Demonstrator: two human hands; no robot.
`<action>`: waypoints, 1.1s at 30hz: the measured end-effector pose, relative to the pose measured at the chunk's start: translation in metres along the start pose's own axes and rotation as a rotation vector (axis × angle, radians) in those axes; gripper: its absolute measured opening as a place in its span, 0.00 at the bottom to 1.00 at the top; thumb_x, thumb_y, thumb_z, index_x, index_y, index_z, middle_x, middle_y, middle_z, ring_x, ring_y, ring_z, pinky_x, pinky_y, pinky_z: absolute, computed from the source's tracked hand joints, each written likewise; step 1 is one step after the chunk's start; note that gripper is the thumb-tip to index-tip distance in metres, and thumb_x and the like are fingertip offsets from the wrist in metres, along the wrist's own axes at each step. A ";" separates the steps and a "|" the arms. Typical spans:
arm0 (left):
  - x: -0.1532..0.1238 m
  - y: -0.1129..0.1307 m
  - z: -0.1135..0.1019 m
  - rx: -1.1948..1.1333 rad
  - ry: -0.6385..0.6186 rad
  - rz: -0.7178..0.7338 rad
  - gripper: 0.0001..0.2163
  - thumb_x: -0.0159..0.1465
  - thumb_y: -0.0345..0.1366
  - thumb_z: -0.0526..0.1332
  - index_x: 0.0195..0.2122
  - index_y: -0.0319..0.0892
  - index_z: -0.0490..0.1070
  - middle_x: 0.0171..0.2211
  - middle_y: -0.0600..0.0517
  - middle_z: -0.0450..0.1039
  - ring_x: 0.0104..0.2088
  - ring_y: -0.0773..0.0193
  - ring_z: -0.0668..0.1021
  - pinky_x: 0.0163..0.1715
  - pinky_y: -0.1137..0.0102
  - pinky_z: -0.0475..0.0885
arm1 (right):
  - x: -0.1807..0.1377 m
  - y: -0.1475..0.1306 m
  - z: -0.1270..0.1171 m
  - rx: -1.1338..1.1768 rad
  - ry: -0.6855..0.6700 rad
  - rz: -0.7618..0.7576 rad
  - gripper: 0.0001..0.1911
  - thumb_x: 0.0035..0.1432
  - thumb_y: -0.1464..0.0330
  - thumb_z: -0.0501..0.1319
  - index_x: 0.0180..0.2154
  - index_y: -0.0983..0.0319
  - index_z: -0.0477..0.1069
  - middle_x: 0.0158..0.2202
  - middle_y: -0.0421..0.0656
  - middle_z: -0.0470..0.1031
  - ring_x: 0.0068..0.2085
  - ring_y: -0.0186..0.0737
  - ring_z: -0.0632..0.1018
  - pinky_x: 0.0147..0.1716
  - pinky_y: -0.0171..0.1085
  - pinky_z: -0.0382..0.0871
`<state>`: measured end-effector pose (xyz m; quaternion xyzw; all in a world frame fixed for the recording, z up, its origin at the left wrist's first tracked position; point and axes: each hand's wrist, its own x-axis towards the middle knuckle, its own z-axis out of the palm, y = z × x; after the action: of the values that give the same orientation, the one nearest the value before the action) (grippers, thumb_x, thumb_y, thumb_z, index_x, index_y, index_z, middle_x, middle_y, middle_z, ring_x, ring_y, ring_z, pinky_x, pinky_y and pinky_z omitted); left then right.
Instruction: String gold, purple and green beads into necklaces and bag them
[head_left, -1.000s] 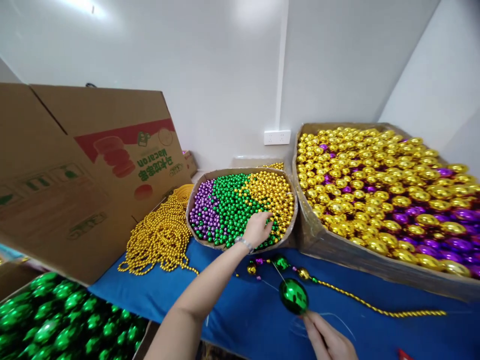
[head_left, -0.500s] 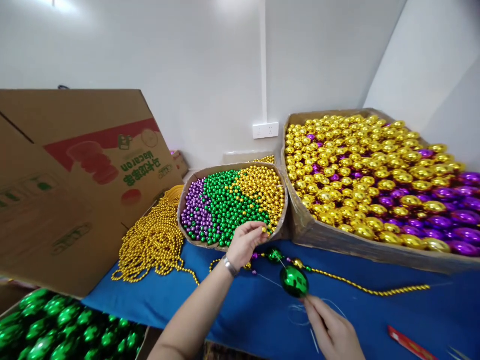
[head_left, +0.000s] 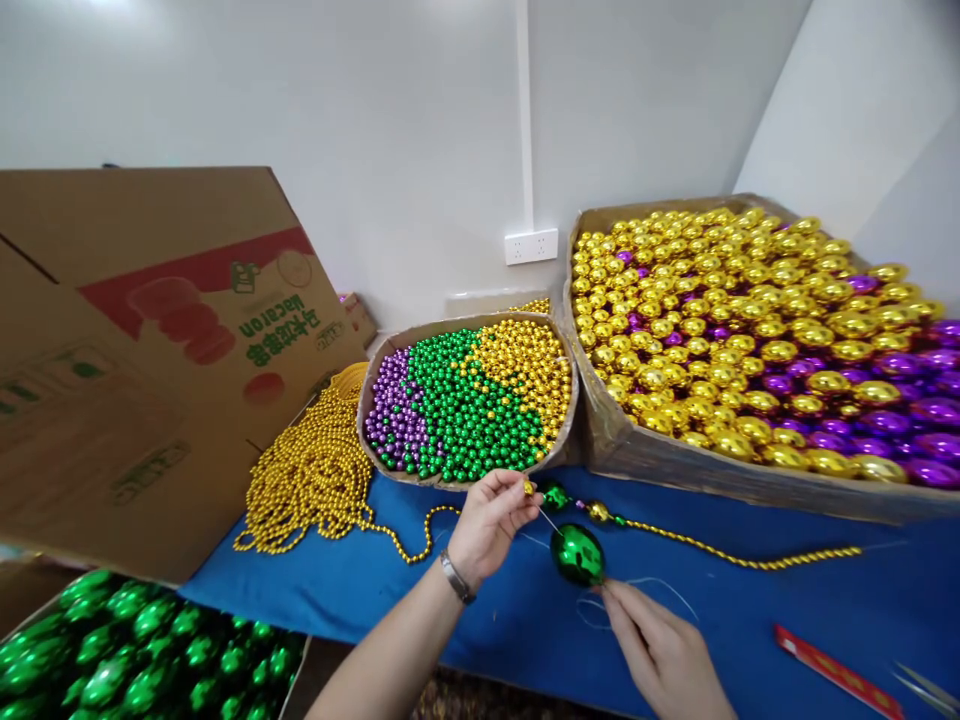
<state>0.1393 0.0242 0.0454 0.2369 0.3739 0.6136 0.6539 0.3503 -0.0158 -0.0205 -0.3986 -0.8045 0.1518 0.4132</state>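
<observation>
My left hand [head_left: 491, 525], with a metal band at its wrist, pinches a small gold bead [head_left: 529, 487] just in front of the bead box. My right hand [head_left: 660, 640] is closed at the lower end of a large shiny green bead [head_left: 577, 554]. A thin needle-like rod [head_left: 550, 519] sticks out of that bead's upper end, its tip close to the gold bead. Clear thread [head_left: 679, 592] curls beside my right hand. Behind lies a strand of gold beads [head_left: 712, 541], with a green bead [head_left: 553, 496] and a gold bead [head_left: 598, 511] at its left end.
A box [head_left: 361, 400] holds small purple, green and gold beads. At right, a larger box [head_left: 637, 452] is heaped with gold and purple ovals. Gold bead chain [head_left: 307, 480] lies beside a carton [head_left: 187, 420]. Big green beads [head_left: 150, 650] sit lower left. A red packet [head_left: 836, 672] lies on blue cloth [head_left: 517, 620].
My left hand has moved down, away from the bead box, bringing the small gold bead nearer the rod's tip. The green bead has shifted slightly left, and the view has tilted slightly.
</observation>
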 end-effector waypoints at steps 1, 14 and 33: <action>-0.001 0.000 0.000 0.005 0.001 0.009 0.11 0.52 0.33 0.69 0.34 0.37 0.70 0.32 0.50 0.74 0.34 0.64 0.79 0.32 0.74 0.73 | -0.001 0.000 0.000 0.002 -0.003 0.003 0.13 0.64 0.66 0.51 0.39 0.60 0.73 0.33 0.44 0.80 0.32 0.38 0.81 0.30 0.30 0.74; -0.007 -0.002 -0.012 0.135 -0.004 0.003 0.12 0.51 0.33 0.70 0.33 0.36 0.70 0.31 0.50 0.74 0.34 0.62 0.79 0.32 0.72 0.73 | -0.004 -0.003 -0.003 0.114 -0.249 0.181 0.15 0.65 0.63 0.48 0.36 0.59 0.72 0.36 0.44 0.80 0.36 0.39 0.81 0.32 0.29 0.73; -0.003 -0.004 0.032 0.844 -0.267 0.474 0.06 0.60 0.37 0.61 0.32 0.39 0.73 0.34 0.47 0.75 0.36 0.63 0.76 0.35 0.70 0.71 | 0.016 0.018 0.009 -0.053 0.001 0.105 0.18 0.63 0.66 0.49 0.54 0.59 0.63 0.49 0.47 0.74 0.48 0.38 0.76 0.43 0.33 0.72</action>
<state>0.1670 0.0254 0.0625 0.6357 0.4384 0.5048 0.3858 0.3470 0.0086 -0.0277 -0.4512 -0.7860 0.1520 0.3944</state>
